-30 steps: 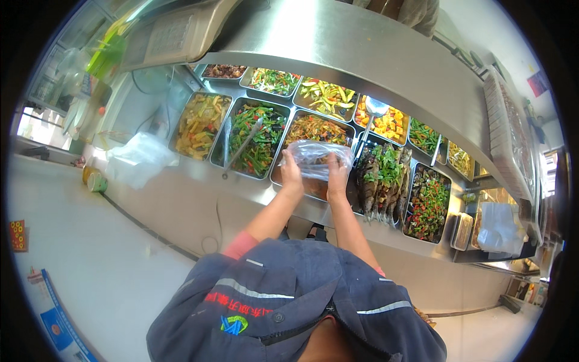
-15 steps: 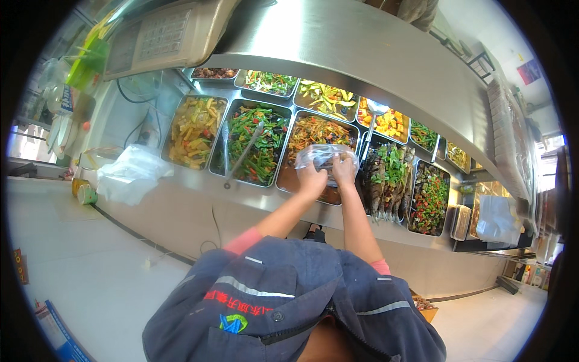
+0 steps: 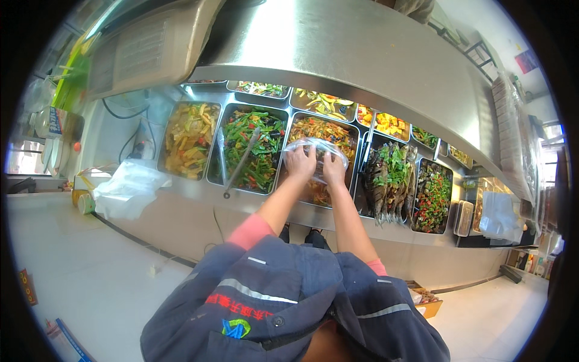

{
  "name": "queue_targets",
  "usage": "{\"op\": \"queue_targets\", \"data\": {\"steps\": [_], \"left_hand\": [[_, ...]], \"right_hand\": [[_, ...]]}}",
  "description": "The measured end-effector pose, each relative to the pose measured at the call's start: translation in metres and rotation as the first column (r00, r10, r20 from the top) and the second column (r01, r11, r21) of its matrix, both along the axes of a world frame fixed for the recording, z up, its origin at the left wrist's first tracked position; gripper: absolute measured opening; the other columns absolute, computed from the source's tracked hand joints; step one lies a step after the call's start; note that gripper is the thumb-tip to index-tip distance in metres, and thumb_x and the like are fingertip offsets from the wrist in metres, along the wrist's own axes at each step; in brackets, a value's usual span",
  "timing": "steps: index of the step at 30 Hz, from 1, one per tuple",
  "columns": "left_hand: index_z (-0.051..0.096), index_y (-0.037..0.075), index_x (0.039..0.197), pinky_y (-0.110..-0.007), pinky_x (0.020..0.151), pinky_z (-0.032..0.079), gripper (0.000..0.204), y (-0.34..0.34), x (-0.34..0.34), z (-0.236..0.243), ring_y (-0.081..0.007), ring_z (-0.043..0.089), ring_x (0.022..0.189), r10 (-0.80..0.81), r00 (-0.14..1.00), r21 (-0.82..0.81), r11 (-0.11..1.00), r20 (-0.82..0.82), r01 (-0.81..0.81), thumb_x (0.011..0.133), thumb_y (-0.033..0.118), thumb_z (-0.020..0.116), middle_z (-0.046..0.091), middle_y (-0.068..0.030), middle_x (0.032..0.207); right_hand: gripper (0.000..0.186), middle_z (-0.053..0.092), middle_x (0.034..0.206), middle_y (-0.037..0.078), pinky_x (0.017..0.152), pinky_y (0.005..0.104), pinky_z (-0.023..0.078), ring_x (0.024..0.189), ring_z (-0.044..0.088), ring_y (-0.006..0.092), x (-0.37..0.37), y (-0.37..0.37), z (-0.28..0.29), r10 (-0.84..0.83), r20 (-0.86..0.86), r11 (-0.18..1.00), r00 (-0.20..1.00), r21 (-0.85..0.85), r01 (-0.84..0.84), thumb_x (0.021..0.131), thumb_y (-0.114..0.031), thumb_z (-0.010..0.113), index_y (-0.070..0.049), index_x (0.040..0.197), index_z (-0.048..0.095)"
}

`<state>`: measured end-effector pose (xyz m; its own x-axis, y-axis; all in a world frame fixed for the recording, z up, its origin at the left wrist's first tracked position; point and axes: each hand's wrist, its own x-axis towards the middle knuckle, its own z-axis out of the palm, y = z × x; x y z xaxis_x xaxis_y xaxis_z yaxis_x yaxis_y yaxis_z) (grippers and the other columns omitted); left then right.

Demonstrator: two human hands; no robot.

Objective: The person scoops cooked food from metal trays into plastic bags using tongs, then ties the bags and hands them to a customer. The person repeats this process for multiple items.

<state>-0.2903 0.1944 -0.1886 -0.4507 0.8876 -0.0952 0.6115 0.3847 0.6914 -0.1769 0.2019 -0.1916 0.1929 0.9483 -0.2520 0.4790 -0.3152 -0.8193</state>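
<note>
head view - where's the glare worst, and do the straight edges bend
Head view: strongest glare sits on the steel hood above the food trays; the counter front and hood edges bow toward the rim; both hands on the clear plastic bag stay fairly sharp.

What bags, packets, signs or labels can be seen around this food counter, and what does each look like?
Clear plastic bag: crumpled, in both hands over the orange stir-fry tray.
White plastic bag: crumpled, on the counter's left end.
Clear bag: slack, at the counter's right end.
Red sign: small rectangle, upper right wall.
Floor sticker: orange and dark, lower left.
</note>
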Motion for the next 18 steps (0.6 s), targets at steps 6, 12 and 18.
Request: {"op": "queue_targets", "data": {"steps": [6,12,18], "left_hand": [[0.066,0.007,0.126,-0.051,0.106,0.043,0.063,-0.004,-0.016,-0.008,-0.045,0.056,0.12,-0.121,0.982,-0.099,0.986,0.148,0.136,0.083,0.053,0.064,0.061,-0.0299,0.127],[0.071,0.002,0.114,-0.044,0.093,0.05,0.045,-0.056,-0.007,0.011,-0.0383,0.066,0.107,-0.076,0.962,0.032,0.997,0.262,0.07,0.087,0.039,0.069,0.071,-0.0227,0.11],[0.069,0.003,0.12,-0.04,0.093,0.05,0.039,-0.046,0.0,0.014,-0.0324,0.067,0.108,0.101,0.909,-0.129,0.99,0.404,-0.053,0.092,0.029,0.069,0.07,-0.019,0.117]], "right_hand": [[0.038,0.066,0.123,0.016,0.098,0.0379,0.045,0.114,0.061,0.0276,0.015,-0.004,0.006,0.076,-0.273,0.991,0.959,-0.09,-0.104,0.103,-0.029,0.051,0.0,0.125,0.065],[0.031,0.065,0.114,0.017,0.095,0.0384,0.046,0.107,0.061,0.0268,0.023,-0.031,0.009,-0.152,-0.305,0.955,0.94,-0.29,0.06,0.101,-0.018,0.05,0.003,0.12,0.064],[0.031,0.065,0.118,0.012,0.095,0.0369,0.046,0.107,0.06,0.022,0.012,-0.033,0.011,-0.145,-0.474,0.966,0.869,-0.256,0.021,0.101,-0.012,0.051,0.001,0.127,0.061]]}}
